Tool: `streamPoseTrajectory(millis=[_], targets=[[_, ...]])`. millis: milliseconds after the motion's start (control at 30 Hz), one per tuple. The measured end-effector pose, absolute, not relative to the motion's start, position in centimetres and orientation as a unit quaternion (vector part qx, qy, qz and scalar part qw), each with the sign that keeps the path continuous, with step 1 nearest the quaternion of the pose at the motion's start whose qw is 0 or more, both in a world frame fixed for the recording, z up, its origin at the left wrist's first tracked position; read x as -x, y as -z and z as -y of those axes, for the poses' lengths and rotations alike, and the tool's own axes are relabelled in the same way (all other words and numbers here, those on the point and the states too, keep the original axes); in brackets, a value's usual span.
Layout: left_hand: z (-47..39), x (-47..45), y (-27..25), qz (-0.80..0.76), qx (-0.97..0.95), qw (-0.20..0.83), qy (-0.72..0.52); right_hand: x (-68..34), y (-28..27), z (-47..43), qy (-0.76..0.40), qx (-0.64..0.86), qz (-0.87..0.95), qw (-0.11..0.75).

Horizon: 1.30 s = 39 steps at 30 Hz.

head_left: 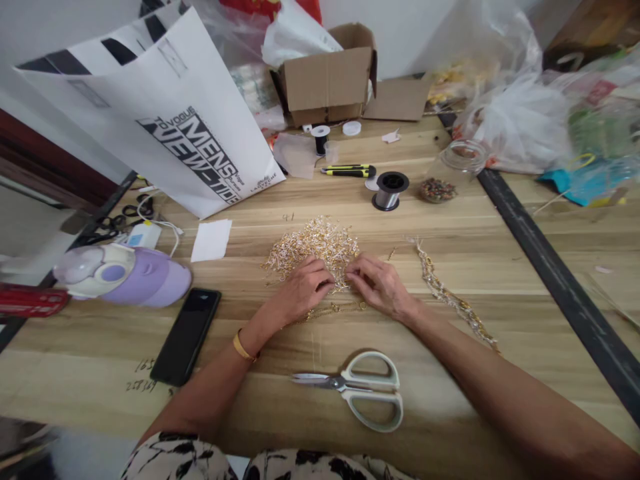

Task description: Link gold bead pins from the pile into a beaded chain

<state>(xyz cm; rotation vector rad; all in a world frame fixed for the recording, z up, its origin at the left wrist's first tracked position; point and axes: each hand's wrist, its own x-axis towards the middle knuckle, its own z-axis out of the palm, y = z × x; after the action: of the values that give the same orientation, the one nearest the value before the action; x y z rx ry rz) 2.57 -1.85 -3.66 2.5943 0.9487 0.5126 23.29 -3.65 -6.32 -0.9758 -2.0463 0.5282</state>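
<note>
Two hands meet at the near edge of our pile [315,243] of gold and clear bits, mid-table [280,413]. Our left hand [307,283] and right hand [377,283] both have bunched fingers, covering part of that edge; what they pinch, we cannot tell. Just nearer us lies a chain [330,310], partly hidden by our left hand, then scissors [344,385] between our forearms. Strands [445,290] lie to our right, a phone [187,337] and bottle [145,277] left. Beyond the pile we see a spool [387,198], cutter [345,171] and jar [443,190].
</note>
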Motion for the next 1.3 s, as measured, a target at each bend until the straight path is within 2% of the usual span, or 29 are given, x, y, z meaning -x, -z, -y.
streamPoseTrajectory(millis=[467,767,967,1300], targets=[[1.1,-1.9,3.6,-0.345,-0.905,0.126,-0.216,-23.3,6.5,3.6,-0.209,0.386,0.806,0.398],[0.6,-1.5,3.8,-0.349,-0.889,0.158,-0.253,-23.3,6.5,3.6,-0.207,0.381,0.809,0.396],[0.5,-1.5,3.7,-0.362,-0.861,0.222,-0.280,-23.4,6.6,3.6,-0.208,0.379,0.810,0.396],[0.9,-1.6,2.7,-0.474,-0.753,0.336,-0.310,-23.4,6.4,3.6,-0.217,0.380,0.810,0.392]])
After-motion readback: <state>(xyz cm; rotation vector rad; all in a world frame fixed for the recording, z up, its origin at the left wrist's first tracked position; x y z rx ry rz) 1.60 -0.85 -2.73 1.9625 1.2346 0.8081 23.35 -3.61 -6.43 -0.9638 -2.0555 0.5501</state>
